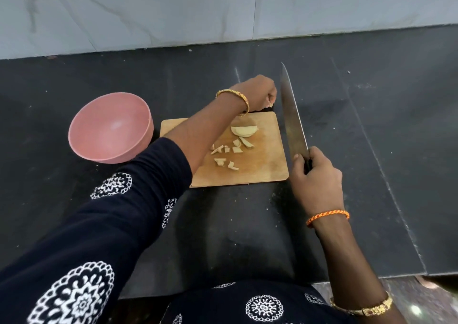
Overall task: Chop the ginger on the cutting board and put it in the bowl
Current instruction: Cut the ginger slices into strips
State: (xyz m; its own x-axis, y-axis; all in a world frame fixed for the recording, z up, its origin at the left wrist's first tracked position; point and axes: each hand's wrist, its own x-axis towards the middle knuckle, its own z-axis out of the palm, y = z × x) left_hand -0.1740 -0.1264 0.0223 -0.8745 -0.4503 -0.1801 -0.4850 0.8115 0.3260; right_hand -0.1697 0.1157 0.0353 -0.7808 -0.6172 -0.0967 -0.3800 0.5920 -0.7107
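Observation:
A wooden cutting board (260, 165) lies on the dark counter. On it are a few larger ginger slices (244, 130) and several small chopped ginger pieces (226, 153) toward the middle. My left hand (257, 94) hovers past the board's far right corner, fingers curled close to the knife blade; whether it pinches a bit of ginger is unclear. My right hand (314, 174) grips the handle of a large knife (292, 115), held just right of the board with the blade pointing away. A pink bowl (111, 127) stands left of the board, with nothing inside.
The black stone counter (371, 125) stretches on all sides, ending at a pale marble wall (223, 11) at the back. A seam in the counter runs diagonally to the right. The near counter edge lies at my body.

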